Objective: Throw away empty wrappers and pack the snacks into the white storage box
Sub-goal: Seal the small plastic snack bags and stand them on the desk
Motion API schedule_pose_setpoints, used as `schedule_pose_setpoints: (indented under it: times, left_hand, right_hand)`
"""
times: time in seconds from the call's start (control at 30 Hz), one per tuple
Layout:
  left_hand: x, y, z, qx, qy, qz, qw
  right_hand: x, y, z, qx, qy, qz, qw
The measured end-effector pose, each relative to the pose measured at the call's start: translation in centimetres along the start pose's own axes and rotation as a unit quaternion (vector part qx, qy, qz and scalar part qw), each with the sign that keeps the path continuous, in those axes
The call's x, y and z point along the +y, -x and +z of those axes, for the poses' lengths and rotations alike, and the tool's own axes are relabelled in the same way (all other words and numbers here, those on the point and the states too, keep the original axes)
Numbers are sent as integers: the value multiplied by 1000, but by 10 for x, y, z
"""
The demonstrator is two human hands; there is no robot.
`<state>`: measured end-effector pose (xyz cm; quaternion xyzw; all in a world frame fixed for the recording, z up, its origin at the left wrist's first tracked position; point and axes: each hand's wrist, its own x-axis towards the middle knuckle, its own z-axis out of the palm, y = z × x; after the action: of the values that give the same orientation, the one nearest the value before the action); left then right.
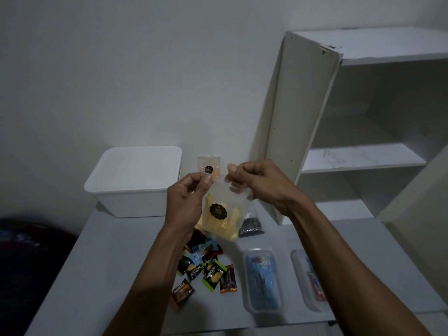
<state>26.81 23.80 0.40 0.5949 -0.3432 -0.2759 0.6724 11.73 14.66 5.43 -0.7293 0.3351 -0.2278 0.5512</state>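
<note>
Storage box (132,180) left of, perhaps behind, snack packets (203,270).

Left hand (185,200), right hand (254,181) pinch clear snack pouch (224,214) top above table (109,263).

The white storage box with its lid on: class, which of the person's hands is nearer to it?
Left. The left hand pinches the clear snack bag just right of the white storage box; the right hand holds the bag's far corner.
</note>
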Motion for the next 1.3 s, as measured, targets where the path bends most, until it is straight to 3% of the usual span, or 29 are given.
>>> schedule_pose_setpoints:
  times: [0.2,0.37,0.6,0.83,1.07,1.3]
  left_hand:
    - [-3,-3,-4,-1,-34,9,999]
    - [-8,-1,0,89,-59,-26,994]
    - [4,3,6,103,-73,-72,989]
    - [7,1,6,96,-29,-91,991]
    - [12,1,3,107,-5,-112,988]
    - [18,12,5,60,-63,-120,989]
  right_hand:
    - [3,-7,12,-20,111,-19,993]
    - [14,-11,33,50,68,-14,996]
    - [26,-15,54,89,90,-36,991]
    - [29,-16,58,103,10,-9,995]
    - [32,-4,61,110,21,-1,994]
    - [28,-2,61,123,18,-6,992]
